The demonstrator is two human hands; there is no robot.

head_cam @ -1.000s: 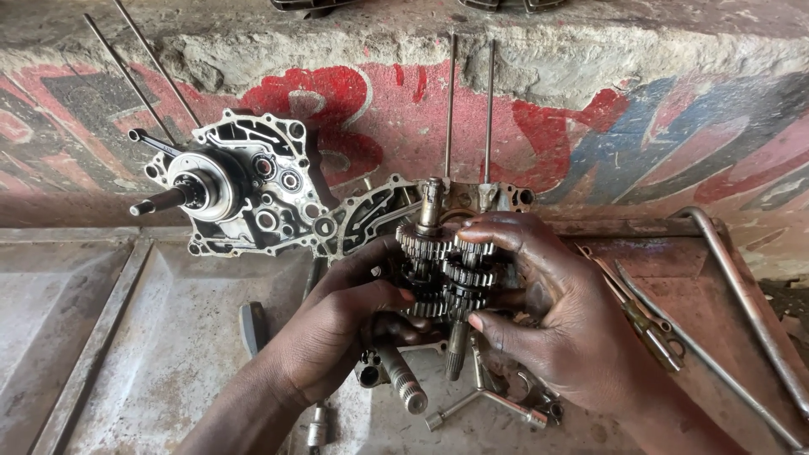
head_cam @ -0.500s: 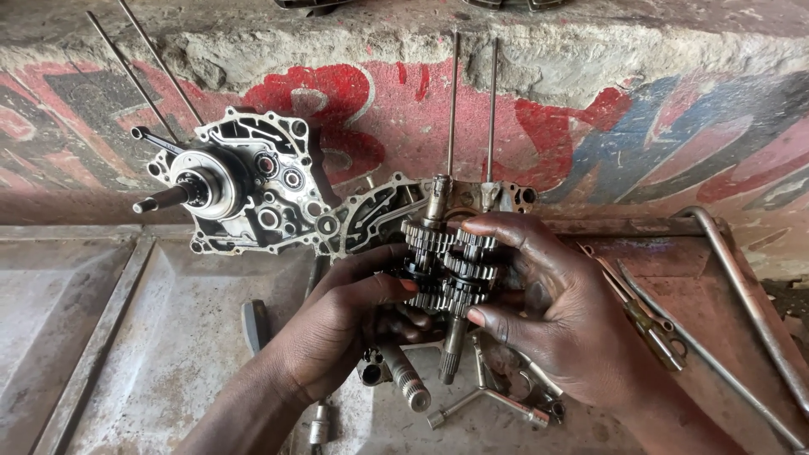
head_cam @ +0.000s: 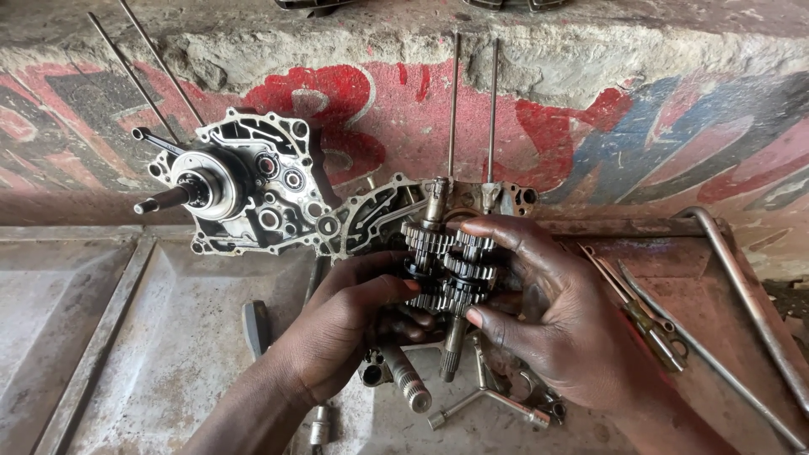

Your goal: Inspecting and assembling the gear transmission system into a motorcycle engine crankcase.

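Both my hands hold a pair of meshed gear shafts [head_cam: 445, 268], dark and oily, upright in the middle of the head view. My left hand [head_cam: 341, 324] grips the gear stack from the left. My right hand [head_cam: 556, 316] wraps it from the right, fingers over the top gears. The shafts' lower splined ends stick out below my hands. Behind them leans an open crankcase half [head_cam: 375, 217], and to its left stands a second crankcase half [head_cam: 240, 185] with a crankshaft poking out.
A rusty metal tray [head_cam: 152, 337] lies under everything. Long thin rods [head_cam: 472, 109] lean on the painted concrete wall [head_cam: 632, 126]. A T-handle socket wrench [head_cam: 484, 404], a splined shaft [head_cam: 407, 379], a screwdriver [head_cam: 640, 316] and a bent steel bar [head_cam: 750, 295] lie nearby.
My hands and the gear shafts have stayed nearly in place; the fingers of my right hand have shifted slightly over the gears.
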